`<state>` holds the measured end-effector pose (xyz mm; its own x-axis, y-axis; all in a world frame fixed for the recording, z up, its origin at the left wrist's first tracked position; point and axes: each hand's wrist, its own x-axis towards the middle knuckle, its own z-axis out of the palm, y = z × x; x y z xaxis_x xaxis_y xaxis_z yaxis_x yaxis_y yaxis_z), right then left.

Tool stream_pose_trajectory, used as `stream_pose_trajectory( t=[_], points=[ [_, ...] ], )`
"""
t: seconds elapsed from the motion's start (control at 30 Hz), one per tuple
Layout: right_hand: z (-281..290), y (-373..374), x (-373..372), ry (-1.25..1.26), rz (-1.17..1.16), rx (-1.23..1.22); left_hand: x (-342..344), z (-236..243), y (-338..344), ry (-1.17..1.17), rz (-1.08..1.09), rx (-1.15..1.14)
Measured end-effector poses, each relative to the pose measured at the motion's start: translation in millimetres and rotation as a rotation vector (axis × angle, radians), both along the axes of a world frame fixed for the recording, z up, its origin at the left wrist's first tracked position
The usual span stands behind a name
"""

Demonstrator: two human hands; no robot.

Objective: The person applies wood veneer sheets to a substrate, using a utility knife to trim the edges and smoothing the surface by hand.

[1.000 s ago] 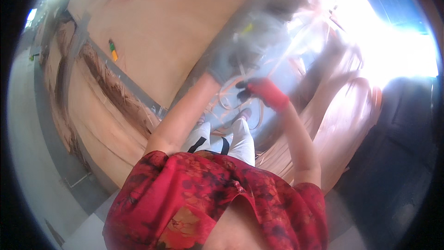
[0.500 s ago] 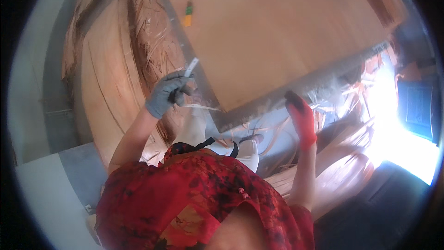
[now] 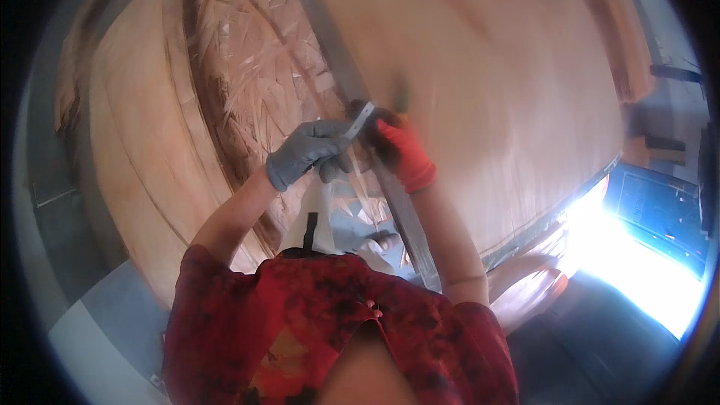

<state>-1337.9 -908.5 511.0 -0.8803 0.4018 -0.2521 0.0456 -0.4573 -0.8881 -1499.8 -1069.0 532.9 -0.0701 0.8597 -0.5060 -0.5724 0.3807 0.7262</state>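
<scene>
Left hand (image 3: 306, 153), grey-gloved, pinches the lower end of a pale strip (image 3: 361, 118), which slants up over the table edge (image 3: 411, 221). Right hand (image 3: 401, 151), red-gloved, dark fingers bent just beside the strip's upper part; cannot tell whether they grip it. Wood sheet (image 3: 517, 97) to right, scraps (image 3: 259, 67) to left.

Blown out to white at lower right by glaring light (image 3: 637, 266). Dim along the left. Hazy across the broad tan wooden sheet (image 3: 517, 112), blurred at the right hand in a red, dark-fingered glove (image 3: 399, 148). Bent into curves toward the blackened rim.
</scene>
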Motion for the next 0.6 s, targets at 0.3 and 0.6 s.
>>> stream_pose_trajectory(
  t=[0.3, 0.6],
  points=[
    [-1.0, 62.3, -115.2, -0.208, -0.296, 0.811, -112.6, -46.5, 78.0, 0.189, -0.051, 0.03],
    [-96.3, 147.7, -185.8, -0.298, -0.529, 1.227, -179.2, -134.8, 169.8, 1.005, -0.138, 0.459]
  ],
)
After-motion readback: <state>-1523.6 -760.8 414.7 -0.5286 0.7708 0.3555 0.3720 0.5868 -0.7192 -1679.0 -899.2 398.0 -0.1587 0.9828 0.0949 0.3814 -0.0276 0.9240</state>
